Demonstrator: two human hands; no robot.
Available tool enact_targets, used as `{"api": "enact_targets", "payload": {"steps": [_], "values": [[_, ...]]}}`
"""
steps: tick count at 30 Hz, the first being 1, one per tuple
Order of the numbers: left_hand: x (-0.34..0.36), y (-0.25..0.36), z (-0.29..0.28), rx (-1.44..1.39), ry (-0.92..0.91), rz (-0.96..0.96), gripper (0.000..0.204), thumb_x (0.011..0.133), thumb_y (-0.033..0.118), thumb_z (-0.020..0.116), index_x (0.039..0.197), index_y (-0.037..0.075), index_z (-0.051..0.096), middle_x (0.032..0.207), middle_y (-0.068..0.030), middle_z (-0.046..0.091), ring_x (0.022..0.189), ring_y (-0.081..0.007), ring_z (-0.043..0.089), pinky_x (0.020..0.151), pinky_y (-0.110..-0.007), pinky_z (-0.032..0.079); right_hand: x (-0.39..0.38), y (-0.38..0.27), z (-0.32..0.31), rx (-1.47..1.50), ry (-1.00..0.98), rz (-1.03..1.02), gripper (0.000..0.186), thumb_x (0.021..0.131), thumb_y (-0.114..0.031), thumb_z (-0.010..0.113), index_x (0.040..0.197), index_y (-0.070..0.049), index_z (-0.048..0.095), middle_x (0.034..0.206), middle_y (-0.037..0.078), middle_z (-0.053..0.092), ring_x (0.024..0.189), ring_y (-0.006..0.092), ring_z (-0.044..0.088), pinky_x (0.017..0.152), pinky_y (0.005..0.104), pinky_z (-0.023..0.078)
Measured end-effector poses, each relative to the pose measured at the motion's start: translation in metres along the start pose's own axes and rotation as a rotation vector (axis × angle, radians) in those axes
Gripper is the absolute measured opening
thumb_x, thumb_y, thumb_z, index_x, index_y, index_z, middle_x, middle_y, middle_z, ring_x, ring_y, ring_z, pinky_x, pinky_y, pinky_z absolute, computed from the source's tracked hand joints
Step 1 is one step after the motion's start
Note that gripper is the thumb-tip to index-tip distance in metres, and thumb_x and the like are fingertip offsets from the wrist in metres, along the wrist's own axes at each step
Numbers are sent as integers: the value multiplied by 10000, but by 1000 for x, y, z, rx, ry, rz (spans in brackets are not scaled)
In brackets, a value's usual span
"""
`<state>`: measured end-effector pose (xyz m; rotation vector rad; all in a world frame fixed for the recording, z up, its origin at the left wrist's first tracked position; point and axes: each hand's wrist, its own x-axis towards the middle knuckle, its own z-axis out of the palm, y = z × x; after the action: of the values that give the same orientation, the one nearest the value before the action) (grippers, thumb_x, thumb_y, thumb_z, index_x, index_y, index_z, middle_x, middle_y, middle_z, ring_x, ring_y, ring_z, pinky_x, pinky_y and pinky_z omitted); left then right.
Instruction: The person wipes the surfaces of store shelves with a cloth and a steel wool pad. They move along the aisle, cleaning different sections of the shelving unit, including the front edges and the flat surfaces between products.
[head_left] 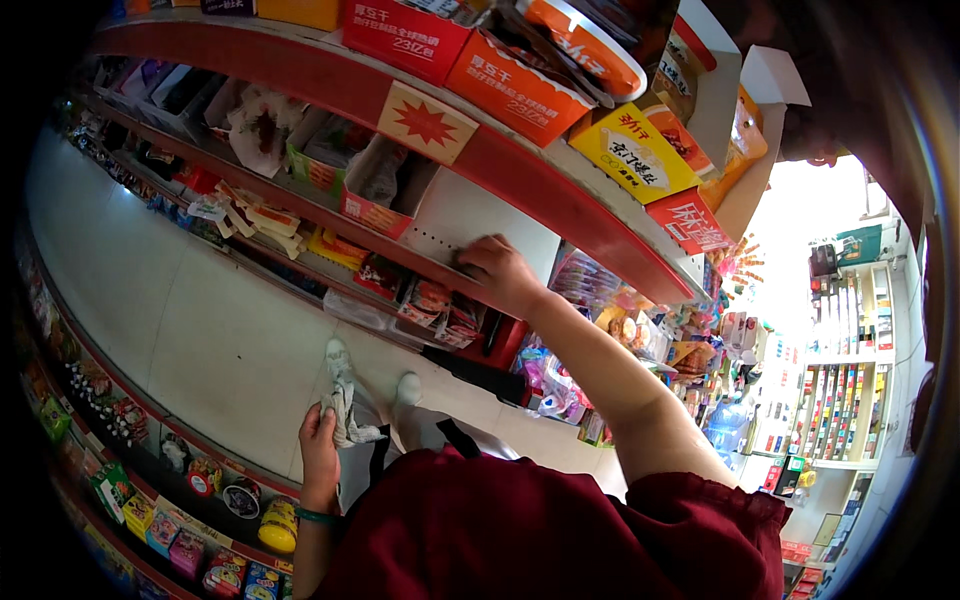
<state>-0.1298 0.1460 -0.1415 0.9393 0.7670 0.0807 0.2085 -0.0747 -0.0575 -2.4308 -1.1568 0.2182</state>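
Observation:
At the lower left my left hand (pixel 320 445) is closed around a crumpled whitish-grey cloth (pixel 347 415), which hangs down beside my leg. My right arm reaches forward to a white shelf (pixel 465 215) under a red shelf edge. My right hand (pixel 497 268) is at that shelf's front edge, with its fingers curled down. Something small and dark shows at the fingertips; I cannot make out what it is. Just left of this hand stands an open red carton (pixel 388 190) with dark packets in it.
Overhead, a red-edged shelf (pixel 540 180) carries orange, red and yellow snack cartons (pixel 640 150). Lower shelves hold packets (pixel 428 300). Behind my left hand runs another shelf with tubs, including a yellow tub (pixel 279 525). Hanging snack bags (pixel 590 280) are at the right.

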Motion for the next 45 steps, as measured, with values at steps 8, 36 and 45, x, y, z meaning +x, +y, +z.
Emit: {"api": "enact_targets", "payload": {"steps": [8, 36, 45], "values": [[3, 7, -8, -48, 13, -27, 275, 963, 141, 508, 1168, -35, 553, 1039, -47, 620, 925, -110, 568, 839, -264, 454, 2, 42, 20, -71, 398, 336, 221, 750, -68, 655, 970, -57, 671, 980, 146, 626, 978, 338, 573, 873, 415, 457], [173, 59, 292, 1706, -283, 1040, 267, 866, 132, 558, 1123, 62, 567, 1213, -150, 575, 1203, -315, 493, 954, -475, 429, -268, -82, -36, 628, 822, 706, 269, 786, 11, 645, 1054, -5, 622, 1040, 102, 616, 984, 212, 581, 876, 299, 439], [116, -16, 339, 1467, -769, 1077, 313, 843, 59, 567, 1152, 76, 618, 1270, -159, 567, 1260, -339, 458, 1064, -412, 374, -304, -102, -24, 668, 897, 823, 280, 788, 48, 623, 1061, -13, 622, 1065, 98, 612, 1014, 203, 579, 890, 297, 444]]}}
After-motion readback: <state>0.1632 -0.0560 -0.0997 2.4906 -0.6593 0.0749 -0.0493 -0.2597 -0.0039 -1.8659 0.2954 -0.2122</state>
